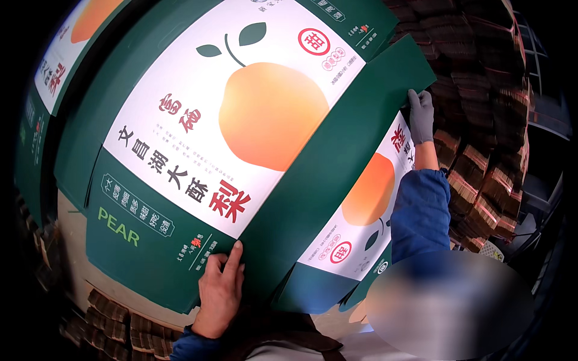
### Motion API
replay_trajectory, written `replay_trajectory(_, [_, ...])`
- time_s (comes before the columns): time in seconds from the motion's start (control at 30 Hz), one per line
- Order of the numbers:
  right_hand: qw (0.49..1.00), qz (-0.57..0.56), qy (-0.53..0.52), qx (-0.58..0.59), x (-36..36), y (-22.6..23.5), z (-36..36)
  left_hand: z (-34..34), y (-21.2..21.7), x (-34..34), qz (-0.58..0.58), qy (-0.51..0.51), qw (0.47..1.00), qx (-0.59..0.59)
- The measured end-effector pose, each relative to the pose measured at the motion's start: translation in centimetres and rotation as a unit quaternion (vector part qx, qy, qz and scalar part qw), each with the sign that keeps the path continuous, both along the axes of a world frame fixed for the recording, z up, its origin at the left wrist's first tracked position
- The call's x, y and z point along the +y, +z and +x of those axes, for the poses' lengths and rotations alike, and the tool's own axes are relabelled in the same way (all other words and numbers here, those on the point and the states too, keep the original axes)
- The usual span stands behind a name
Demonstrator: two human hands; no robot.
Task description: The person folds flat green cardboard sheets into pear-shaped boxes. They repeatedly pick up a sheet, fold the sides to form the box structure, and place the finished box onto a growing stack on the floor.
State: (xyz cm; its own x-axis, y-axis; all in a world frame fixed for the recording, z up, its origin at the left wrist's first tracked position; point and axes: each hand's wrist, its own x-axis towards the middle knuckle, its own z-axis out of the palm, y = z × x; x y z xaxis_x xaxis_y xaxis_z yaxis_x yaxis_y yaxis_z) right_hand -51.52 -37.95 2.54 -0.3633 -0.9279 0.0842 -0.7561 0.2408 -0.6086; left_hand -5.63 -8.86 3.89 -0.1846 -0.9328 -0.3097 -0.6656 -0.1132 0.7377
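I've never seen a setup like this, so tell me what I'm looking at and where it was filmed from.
There's no machine here: these are a person's own two hands. The single picture comes from a wide fisheye camera on their head, looking down, so straight edges bend near the rim.

Before them lies a large green-and-white cardboard piece printed with orange pears. The left hand, bare, touches its near edge; the right hand, in a grey glove, is at its right edge. Whether either has a firm grip I can't tell.

Another printed green piece shows at far left, and bundled brown cardboard is stacked on the right.
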Motion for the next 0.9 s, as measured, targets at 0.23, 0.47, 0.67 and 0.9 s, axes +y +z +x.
replay_trajectory(0.23, [0.999, 0.045, -0.005, 0.014, -0.4, -1.0, -1.6, 0.1, 0.0, 0.0, -0.001, 0.001, 1.0, 0.009])
replay_trajectory(0.47, [0.93, -0.169, 0.07, 0.32, 0.2, -0.8, 3.1, -0.3, -0.1, -0.4, -0.016, -0.004, 1.0, 0.013])
replay_trajectory(0.67, [0.837, -0.003, 0.482, 0.258, 2.9, -0.9, 19.9, -0.3, -0.5, 0.1, -0.01, -0.001, 1.0, -0.001])
replay_trajectory(0.9, [0.853, -0.03, 0.41, 0.322, -6.2, -2.3, 14.4, 0.0, -0.6, 0.6, 0.028, 0.002, 1.0, 0.004])
